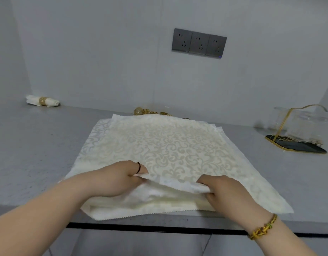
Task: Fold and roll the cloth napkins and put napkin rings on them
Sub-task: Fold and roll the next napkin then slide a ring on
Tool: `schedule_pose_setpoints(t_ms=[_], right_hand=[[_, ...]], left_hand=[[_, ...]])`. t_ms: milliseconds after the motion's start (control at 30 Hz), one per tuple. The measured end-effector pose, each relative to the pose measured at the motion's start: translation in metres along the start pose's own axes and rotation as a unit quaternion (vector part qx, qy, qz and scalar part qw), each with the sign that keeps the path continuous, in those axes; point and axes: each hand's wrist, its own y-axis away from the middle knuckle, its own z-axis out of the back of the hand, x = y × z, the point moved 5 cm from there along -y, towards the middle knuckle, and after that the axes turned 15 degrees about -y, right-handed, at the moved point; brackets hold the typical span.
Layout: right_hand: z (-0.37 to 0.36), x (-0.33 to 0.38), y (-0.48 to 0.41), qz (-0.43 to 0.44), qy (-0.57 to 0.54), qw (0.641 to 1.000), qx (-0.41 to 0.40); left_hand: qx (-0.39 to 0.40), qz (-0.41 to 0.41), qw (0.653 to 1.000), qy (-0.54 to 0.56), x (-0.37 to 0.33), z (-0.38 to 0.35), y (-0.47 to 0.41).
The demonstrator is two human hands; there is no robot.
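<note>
Cream scroll-pattern napkins [165,145], gold rings [154,112], grey counter [39,145], dk-grey sockets [199,43].

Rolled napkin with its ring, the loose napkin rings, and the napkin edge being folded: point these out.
rolled napkin [52,102]: head view, on the cloth right of its gold band.
loose napkin rings [153,112]: head view, on a ring mid-row.
napkin edge [175,184]: head view, on the middle of the lifted hem.

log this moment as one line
step: fold top napkin | left hand: pinches near edge | right hand: pinches near edge | finished roll: back left, ringed
</note>
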Motion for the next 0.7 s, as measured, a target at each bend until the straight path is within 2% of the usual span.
schedule_pose_setpoints(t_ms=[67,167,233,367,467,567,700], right_hand=[[0.009,0.002,0.005,0.014,-0.056,0.997,0.042],[0.023,0.002,0.013,-0.020,-0.161,0.982,0.097],[0.032,-0.002,0.015,-0.042,-0.177,0.978,0.106],[0.039,-0.019,0.008,-0.082,-0.142,0.983,0.080],[0.039,-0.030,-0.002,-0.113,-0.112,0.985,0.065],[0.035,-0.050,-0.020,-0.153,-0.078,0.983,0.058],[0.025,-0.080,-0.053,-0.202,-0.040,0.978,0.041]], left_hand=[[0.024,-0.013,0.999,0.022,-0.001,-0.002,0.005],[0.059,-0.037,0.995,0.064,-0.009,-0.002,0.014],[0.100,-0.034,0.992,0.067,-0.010,0.002,0.019],[0.205,0.034,0.976,-0.063,0.017,0.014,0.021],[0.235,0.127,0.946,-0.185,0.055,0.032,0.017],[0.202,0.217,0.916,-0.270,0.090,0.056,0.007],[0.018,0.277,0.922,-0.270,0.125,0.084,-0.021]])
